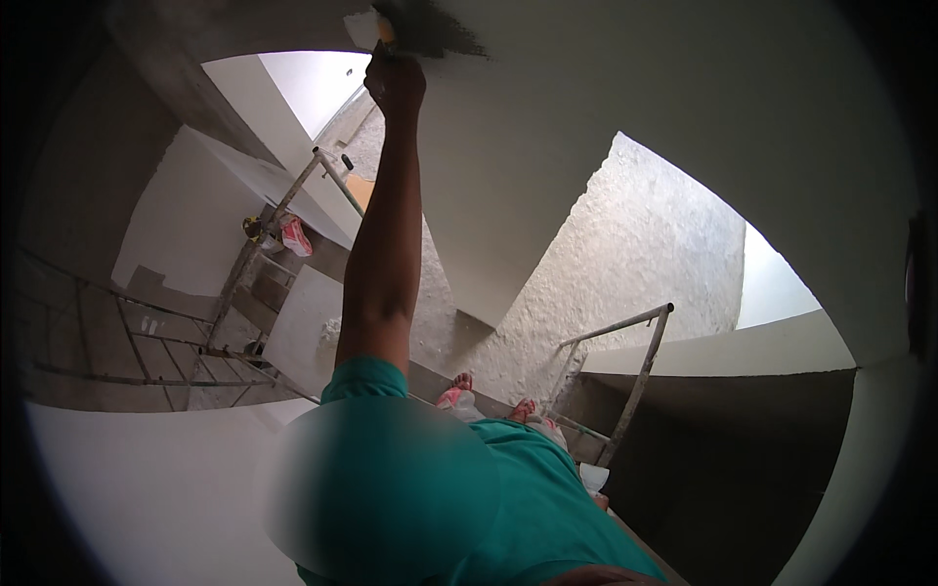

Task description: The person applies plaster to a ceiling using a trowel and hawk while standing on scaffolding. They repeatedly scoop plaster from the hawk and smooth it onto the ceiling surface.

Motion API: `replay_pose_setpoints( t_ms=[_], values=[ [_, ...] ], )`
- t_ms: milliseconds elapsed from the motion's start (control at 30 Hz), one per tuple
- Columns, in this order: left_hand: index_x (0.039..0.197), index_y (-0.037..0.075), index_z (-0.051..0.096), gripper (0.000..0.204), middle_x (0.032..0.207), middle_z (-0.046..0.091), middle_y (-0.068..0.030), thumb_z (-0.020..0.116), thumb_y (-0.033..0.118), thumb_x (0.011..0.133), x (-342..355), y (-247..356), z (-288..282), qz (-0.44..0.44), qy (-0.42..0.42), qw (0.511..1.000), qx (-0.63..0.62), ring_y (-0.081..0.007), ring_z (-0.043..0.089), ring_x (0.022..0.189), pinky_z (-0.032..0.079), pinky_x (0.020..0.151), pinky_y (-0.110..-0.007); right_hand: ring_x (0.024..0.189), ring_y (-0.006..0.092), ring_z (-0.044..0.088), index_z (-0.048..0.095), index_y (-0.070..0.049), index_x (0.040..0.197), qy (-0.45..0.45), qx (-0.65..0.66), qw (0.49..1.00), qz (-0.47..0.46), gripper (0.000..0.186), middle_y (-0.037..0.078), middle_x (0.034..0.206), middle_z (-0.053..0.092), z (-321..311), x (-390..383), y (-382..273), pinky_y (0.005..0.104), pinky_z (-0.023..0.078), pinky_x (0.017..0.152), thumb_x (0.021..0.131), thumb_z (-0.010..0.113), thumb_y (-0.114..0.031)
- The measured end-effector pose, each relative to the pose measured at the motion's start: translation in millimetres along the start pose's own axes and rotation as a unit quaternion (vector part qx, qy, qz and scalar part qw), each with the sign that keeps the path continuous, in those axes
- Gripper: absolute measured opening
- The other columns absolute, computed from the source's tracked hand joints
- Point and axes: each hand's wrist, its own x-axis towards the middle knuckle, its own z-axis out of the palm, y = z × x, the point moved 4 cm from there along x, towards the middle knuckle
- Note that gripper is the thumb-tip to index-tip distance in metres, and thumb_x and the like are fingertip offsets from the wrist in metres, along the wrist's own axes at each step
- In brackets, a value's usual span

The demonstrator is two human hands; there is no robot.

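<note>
Fingers [376, 73] gripping tool [386, 32] (partly yellow), left arm [381, 239] raised, dark patch [430, 31] beside

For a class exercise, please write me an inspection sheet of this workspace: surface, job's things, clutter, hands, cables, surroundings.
Surface: pale surface overhead, with a dark grey patch.
Job's things: yellow-handled tool at the patch's left side; white object low on the right, kind unclear.
Clutter: red-and-white bag.
Hands: left hand raised, gripping the tool; right hand mostly out of sight, by the white object, grip unclear.
Cables: nothing seen.
Surroundings: metal frame; rough white wall.
</note>
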Motion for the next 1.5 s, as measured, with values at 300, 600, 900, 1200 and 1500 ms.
replay_pose_setpoints(
  t_ms=[300, 600, 900, 1200, 1500],
  values=[
    [0.122, -0.002, 0.048, 0.049, 0.098, 0.062, -0.0250, 0.051, 0.009, 0.074, -119.5, 109.2, 33.4, 0.112, 0.070, 0.988, 0.084, -0.0379, 0.062, 0.084, 0.049, 0.077, -0.046, 0.039, 0.0174, 0.051, 0.055, -0.002, 0.056, 0.001, -0.037, 0.998, -0.053, 0.015, 0.007, 0.048, 0.053, -11.3, 7.8, -33.1, 0.0333, 0.038, 0.037, 0.066, 0.066, -0.008],
    [0.099, 0.000, 0.056, 0.029, 0.080, 0.062, -0.0180, 0.056, 0.006, 0.071, -31.9, -10.3, -31.2, -0.064, -0.098, 0.991, -0.063, -0.0336, 0.062, 0.074, 0.047, 0.065, -0.038, 0.039, 0.0162, 0.051, 0.055, -0.002, 0.058, -0.010, -0.081, 0.988, -0.132, 0.016, 0.005, 0.048, 0.053, -4.2, 50.5, 5.6, 0.0340, 0.037, 0.037, 0.066, 0.066, -0.009],
    [0.088, -0.002, 0.055, 0.020, 0.070, 0.057, -0.0109, 0.057, 0.009, 0.072, 55.0, -81.5, -18.5, -0.003, -0.033, 0.996, -0.088, -0.0222, 0.050, 0.061, 0.043, 0.063, -0.035, 0.037, 0.0178, 0.051, 0.053, -0.001, 0.059, 0.001, 0.032, 0.999, -0.011, 0.014, 0.007, 0.047, 0.051, 2.6, -8.5, -43.0, 0.0343, 0.037, 0.035, 0.067, 0.064, -0.005],
    [0.124, 0.006, 0.048, 0.053, 0.103, 0.062, -0.0170, 0.049, 0.003, 0.072, -54.0, 34.7, 5.9, 0.041, -0.038, 0.996, -0.063, -0.0353, 0.062, 0.090, 0.049, 0.076, -0.041, 0.038, 0.0184, 0.051, 0.054, -0.001, 0.058, -0.007, -0.027, 0.999, 0.020, 0.015, 0.008, 0.049, 0.053, 6.3, -4.6, -24.7, 0.0342, 0.039, 0.037, 0.066, 0.066, -0.007],
    [0.134, 0.006, 0.037, 0.058, 0.130, 0.047, -0.0173, 0.052, 0.009, 0.078, -167.6, 121.5, 2.0, -0.012, -0.229, 0.970, -0.085, -0.0290, 0.049, 0.117, 0.036, 0.095, -0.047, 0.042, 0.0158, 0.052, 0.055, -0.003, 0.059, -0.015, -0.061, 0.997, 0.043, 0.015, 0.007, 0.049, 0.053, -3.6, 14.2, -47.5, 0.0345, 0.041, 0.043, 0.066, 0.066, -0.010]
  ],
)
